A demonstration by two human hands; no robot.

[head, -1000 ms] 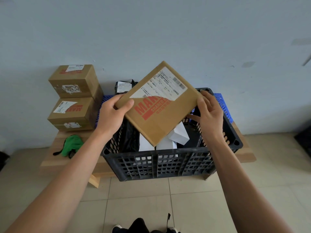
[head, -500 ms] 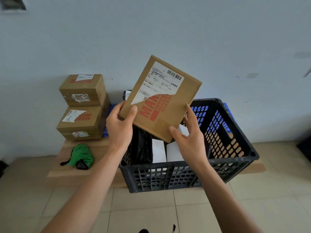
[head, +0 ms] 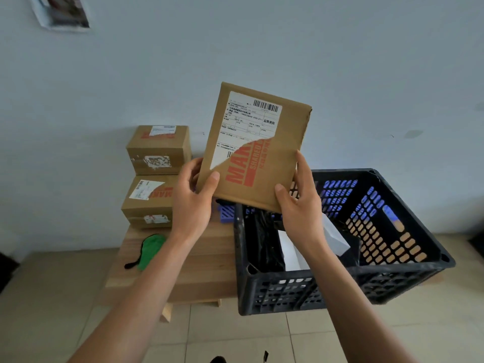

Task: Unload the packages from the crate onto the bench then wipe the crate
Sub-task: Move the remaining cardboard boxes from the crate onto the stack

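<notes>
Head view. Black perforated plastic crate (head: 387,247) on the right end of the wooden bench (head: 199,260), part-full: black plastic bag (head: 262,244) crumpled along the left inner wall, white boxes (head: 293,255) standing beside it near the middle, another white package (head: 334,235) tilted behind the right wrist. Blue slotted plastic (head: 227,212) glimpsed just behind the crate's left corner and through the far wall's holes.

Flat brown cardboard package (head: 264,163) held up above the crate's left rear corner, nearly upright, leaning a little to the right. White shipping label with barcode on its upper face, lower part torn away in a curve; red block lettering running lengthwise beneath. Right edge slightly crumpled at the top corner.

Left hand (head: 195,197) gripping the lower left corner, thumb on the front face, fingers curled behind. Right hand (head: 301,203) clamped on the lower right corner, thumb across the front, fingers up the right edge.

Two brown cardboard boxes (head: 157,176) stacked at the bench's far left against the wall. Green cloth (head: 150,251) lying on the bench in front of them.
</notes>
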